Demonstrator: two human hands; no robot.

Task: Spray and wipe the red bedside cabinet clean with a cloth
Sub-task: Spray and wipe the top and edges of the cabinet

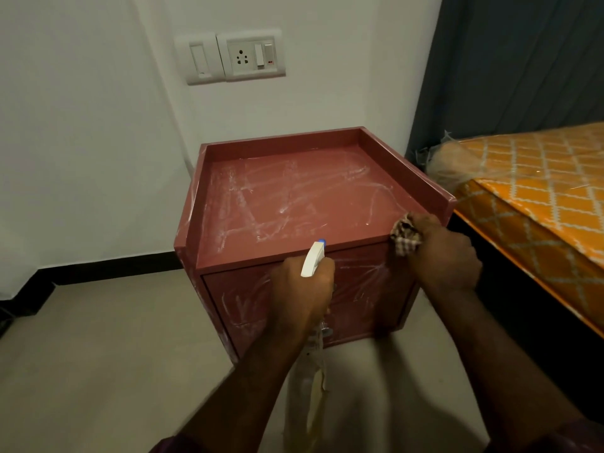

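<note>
The red bedside cabinet (294,197) stands against the white wall, its top and drawer fronts streaked with white marks. My left hand (300,289) grips a white spray bottle (312,259) with a blue nozzle tip, held in front of the cabinet's front edge; the bottle body hangs below my wrist. My right hand (441,253) holds a bunched checked cloth (405,237) at the front right corner of the cabinet top.
A bed with an orange patterned mattress (539,191) stands close on the right, a dark curtain (510,60) behind it. A switch and socket plate (235,57) is on the wall above the cabinet. Beige floor (98,354) lies to the left.
</note>
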